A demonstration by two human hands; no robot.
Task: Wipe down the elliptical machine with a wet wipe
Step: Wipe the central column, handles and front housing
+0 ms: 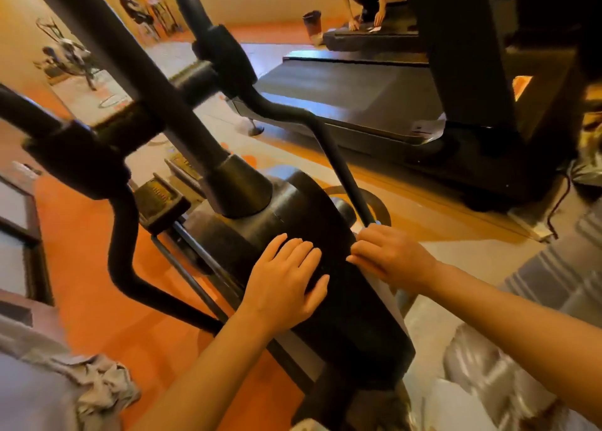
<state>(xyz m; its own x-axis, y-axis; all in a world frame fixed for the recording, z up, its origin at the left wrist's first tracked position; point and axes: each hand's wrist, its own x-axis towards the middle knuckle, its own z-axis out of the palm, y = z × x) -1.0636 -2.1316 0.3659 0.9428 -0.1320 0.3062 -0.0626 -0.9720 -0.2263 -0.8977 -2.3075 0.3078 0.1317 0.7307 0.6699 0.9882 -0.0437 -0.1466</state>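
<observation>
Wiping the elliptical (325, 251) housing
Left hand (286, 280) is pressing flat, fingers straight; right hand (387, 254) is curling at the edge, wipe unseen, possibly slipping.

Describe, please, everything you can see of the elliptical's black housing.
The housing is a long, rounded black shell, matte and plastic-looking, running diagonally across the lower middle of the view. A conical collar holding a thick post rises from its far end. The left hand lies flat on top; the right hand curls over its right edge. No wipe is visible.
</observation>
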